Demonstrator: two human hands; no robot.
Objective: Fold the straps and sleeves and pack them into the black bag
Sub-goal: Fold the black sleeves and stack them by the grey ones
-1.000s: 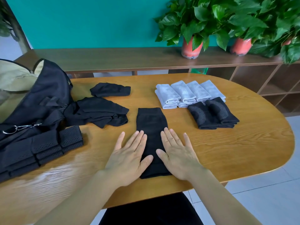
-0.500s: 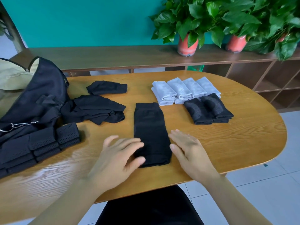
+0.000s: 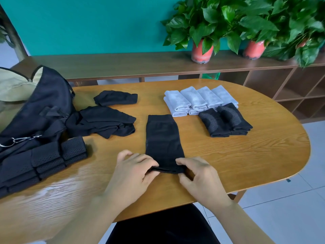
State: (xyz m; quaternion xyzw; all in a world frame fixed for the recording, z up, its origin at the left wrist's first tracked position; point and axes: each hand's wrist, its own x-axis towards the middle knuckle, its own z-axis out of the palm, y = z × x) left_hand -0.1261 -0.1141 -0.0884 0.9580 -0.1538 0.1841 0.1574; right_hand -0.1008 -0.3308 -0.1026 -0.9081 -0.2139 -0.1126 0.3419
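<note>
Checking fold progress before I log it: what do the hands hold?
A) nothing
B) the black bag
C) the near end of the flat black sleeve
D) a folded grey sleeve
C: the left hand and right hand each pinch the near edge of the flat black sleeve.

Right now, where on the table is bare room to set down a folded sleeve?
The widest bare wood is the right end of the table, beyond the folded black sleeves. A narrower strip lies between them and the flat black sleeve. The left is crowded: black bag, perforated straps, loose black pile.
</note>
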